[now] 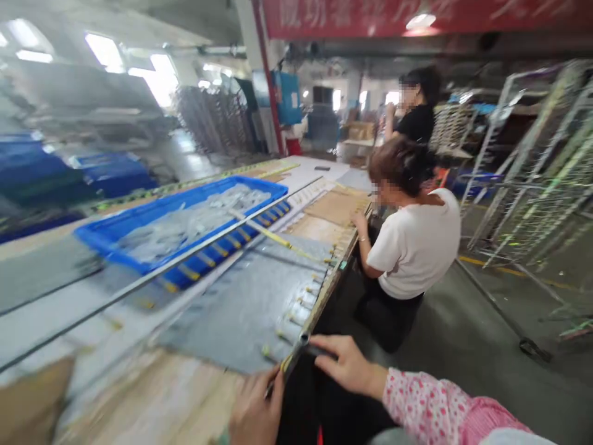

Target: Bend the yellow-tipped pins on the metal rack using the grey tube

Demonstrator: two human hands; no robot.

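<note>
A long, narrow, brownish rail (327, 290) lies along the edge of the pale work table (185, 386), running diagonally away. A row of short, dark, yellowish-tipped prongs (282, 335) projects inward from it, spaced apart, over the tabletop. A small, dark, round-ended piece (304, 338) sits near the rail's closer end; its material cannot be determined.

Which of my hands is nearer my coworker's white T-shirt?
Right. In view, the right hand is below and left of the white T-shirt; the left hand is lower and farther left.
</note>
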